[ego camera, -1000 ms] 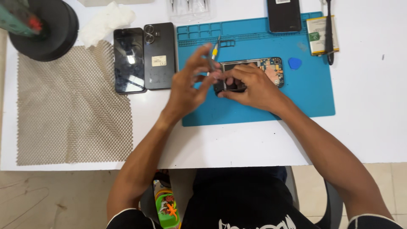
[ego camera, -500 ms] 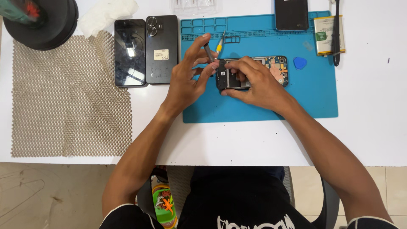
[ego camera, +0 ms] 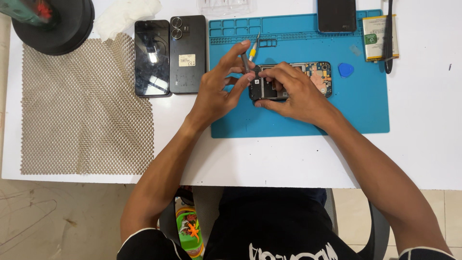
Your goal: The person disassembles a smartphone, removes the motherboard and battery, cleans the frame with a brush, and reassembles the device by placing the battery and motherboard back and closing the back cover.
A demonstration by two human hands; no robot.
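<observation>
An opened phone [ego camera: 315, 77] with its circuit board exposed lies on a blue work mat [ego camera: 298, 120]. My right hand [ego camera: 293, 94] rests on the phone's left half and pins it down. My left hand [ego camera: 219, 89] pinches a thin tool with a yellow band [ego camera: 251, 52], its lower end at the phone's left end. A blue triangular pick [ego camera: 345, 70] lies on the mat just right of the phone.
Left of the mat lie a dark phone screen [ego camera: 151, 58] and a black back cover [ego camera: 187, 53]. A mesh pad [ego camera: 82, 106], a black round base [ego camera: 55, 26], a white cloth [ego camera: 125, 14], a battery [ego camera: 378, 36] and another dark phone [ego camera: 337, 14] surround them.
Both hands stay on the opened phone with small finger shifts. The view has drifted slightly, so the table appears a little lower and to the right.
</observation>
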